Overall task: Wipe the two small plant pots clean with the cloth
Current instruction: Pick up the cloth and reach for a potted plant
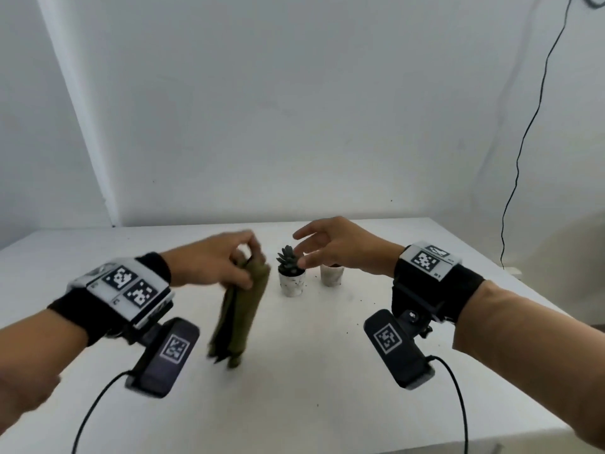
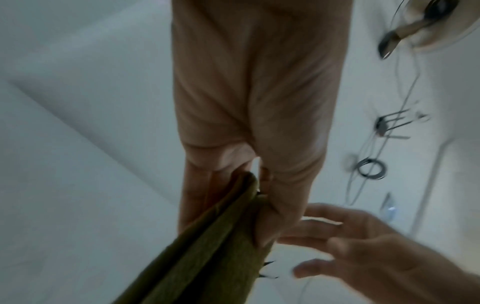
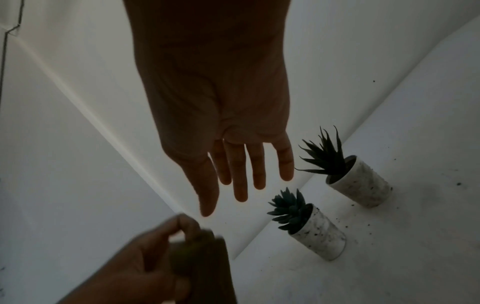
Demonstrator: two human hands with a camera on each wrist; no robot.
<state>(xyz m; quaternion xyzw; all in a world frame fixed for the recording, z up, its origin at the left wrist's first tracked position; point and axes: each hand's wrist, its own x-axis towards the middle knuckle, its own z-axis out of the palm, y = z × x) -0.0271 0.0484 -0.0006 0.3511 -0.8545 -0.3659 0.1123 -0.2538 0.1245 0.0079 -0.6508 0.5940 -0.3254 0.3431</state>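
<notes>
Here, the two small plant pots stand upright side by side on the white bench (image 1: 327, 371), toward its far edge: the nearer pot (image 1: 292, 283), speckled white, carries a rosette succulent (image 1: 288, 258); the second pot (image 1: 331, 276), just beside it on my right and apart from it, carries a spiky dark plant (image 3: 323, 156) that shows clearly in the right wrist view. Both pots are untouched. The cloth (image 1: 239, 309), olive green and folded into a long narrow strip, hangs down from my left hand (image 1: 212, 260), its lower end near the bench surface; whether it touches I cannot tell. My left grip is closed on the cloth's top edge, pinched between thumb and fingertips, as the left wrist view confirms. My right hand (image 1: 340, 245) is held above the pots with its fingers (image 3: 240, 174) straight and spread, holding nothing; the grip is open and clear of both plants. Dark crumbs of soil (image 1: 376, 303) lie scattered on the bench around the pots. Each wrist bears a black strap with marker tags and a cabled camera. A black cable (image 1: 537, 119) runs down the pale wall (image 1: 294, 109) behind the bench.
</notes>
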